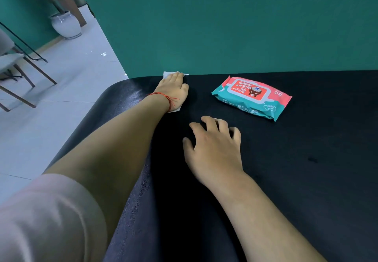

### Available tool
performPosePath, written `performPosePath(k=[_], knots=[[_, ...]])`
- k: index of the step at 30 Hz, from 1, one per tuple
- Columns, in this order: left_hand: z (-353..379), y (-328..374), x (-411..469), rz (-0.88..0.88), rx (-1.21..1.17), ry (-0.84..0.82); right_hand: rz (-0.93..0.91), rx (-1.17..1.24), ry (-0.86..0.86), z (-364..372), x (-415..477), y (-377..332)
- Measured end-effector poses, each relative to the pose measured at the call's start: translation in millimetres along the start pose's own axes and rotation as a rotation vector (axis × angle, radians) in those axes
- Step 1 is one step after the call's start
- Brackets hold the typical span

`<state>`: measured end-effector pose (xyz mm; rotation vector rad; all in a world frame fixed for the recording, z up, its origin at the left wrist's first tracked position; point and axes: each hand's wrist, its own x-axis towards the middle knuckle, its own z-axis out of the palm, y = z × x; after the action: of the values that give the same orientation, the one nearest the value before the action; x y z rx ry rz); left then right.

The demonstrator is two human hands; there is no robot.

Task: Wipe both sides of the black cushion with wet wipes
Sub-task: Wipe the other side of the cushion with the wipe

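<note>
The cushion (286,169) is seen filling the lower view, its far edge set against a green wall (225,26). A wipe (168,74) is pressed flat onto it near its far left corner by the left hand (172,86), whose fingers are laid straight over it. The right hand (214,145) is rested on the cushion nearer the viewer, fingers spread and loosely bent, with nothing held. A pack (251,98) is laid on the cushion right of both hands, touched by neither
</note>
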<state>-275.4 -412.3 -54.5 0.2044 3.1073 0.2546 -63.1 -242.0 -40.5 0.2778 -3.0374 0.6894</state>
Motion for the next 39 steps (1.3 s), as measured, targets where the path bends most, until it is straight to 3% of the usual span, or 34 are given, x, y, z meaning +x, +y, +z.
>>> performPosePath(k=[10,20,39], knots=[[6,13,3,-0.040,-0.010,0.006,0.026,0.007,0.027,4,4,0],[12,34,-9,0.018,-0.005,0.021,0.111,0.150,0.080,-3,12,13],[21,37,-64,0.075,0.002,0.042,0.103,0.180,0.089,-6,16,19]])
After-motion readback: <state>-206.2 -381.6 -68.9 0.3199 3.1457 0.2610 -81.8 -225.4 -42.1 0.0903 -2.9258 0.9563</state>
